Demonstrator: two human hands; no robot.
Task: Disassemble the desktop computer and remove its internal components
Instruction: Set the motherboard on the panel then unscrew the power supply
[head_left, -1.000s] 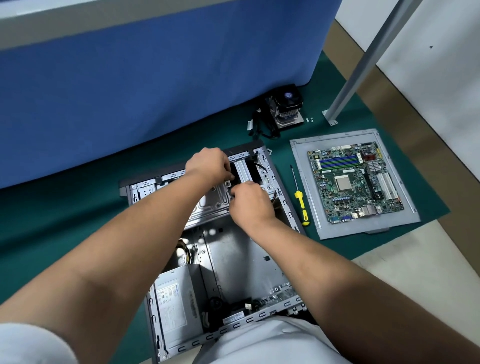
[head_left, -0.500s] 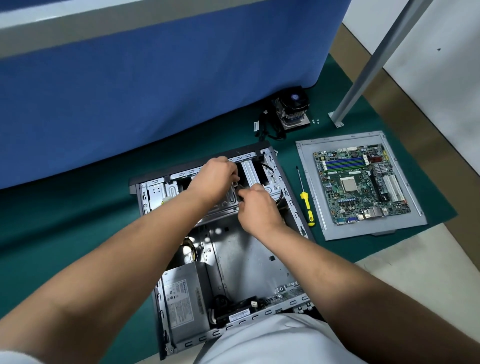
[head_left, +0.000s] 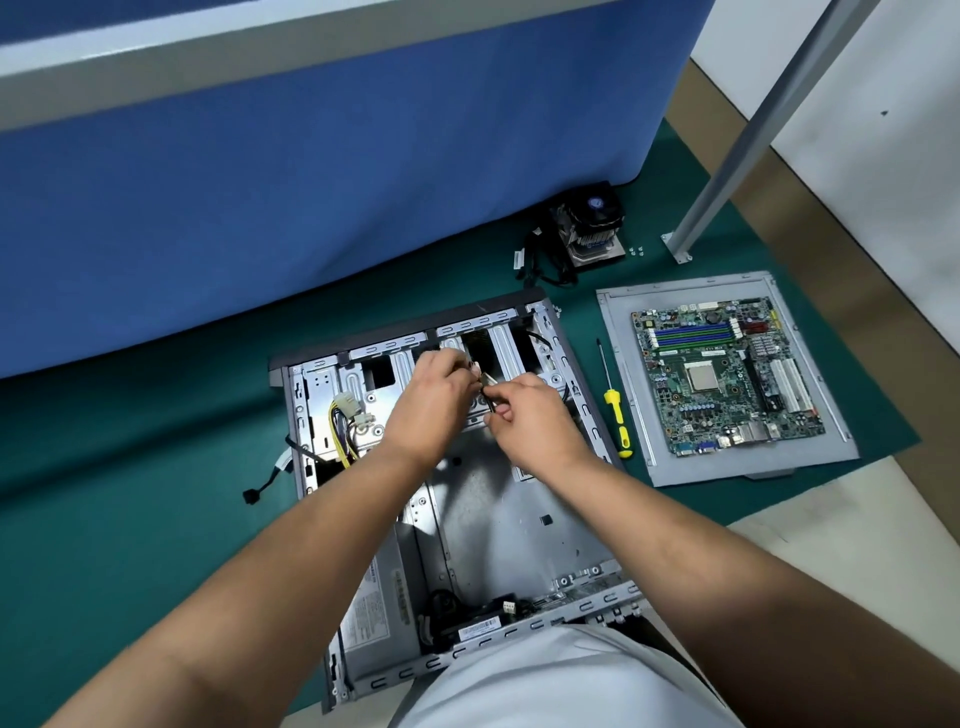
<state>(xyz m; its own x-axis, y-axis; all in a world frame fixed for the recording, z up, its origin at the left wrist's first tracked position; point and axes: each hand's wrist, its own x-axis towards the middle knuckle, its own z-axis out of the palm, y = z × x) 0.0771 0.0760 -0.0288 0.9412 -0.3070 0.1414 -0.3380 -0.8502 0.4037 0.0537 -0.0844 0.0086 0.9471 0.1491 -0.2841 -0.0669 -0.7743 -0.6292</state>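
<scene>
Already the motherboard (head_left: 727, 375) and cooler fan (head_left: 592, 223) lie outside, right of the open computer case (head_left: 498, 493). Inside it, the power supply (head_left: 374, 618) remains. Both left hand (head_left: 434, 397) and right hand (head_left: 530, 421) pinch a small cable connector (head_left: 485, 379) over its far drive bay.

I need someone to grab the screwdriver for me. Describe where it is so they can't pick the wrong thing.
Start from the open computer case on the green mat. Just to its right lies a grey panel carrying the motherboard. The screwdriver lies in the narrow gap between case and panel; it is the only thing there with a bright yellow handle and a thin dark shaft.
</scene>
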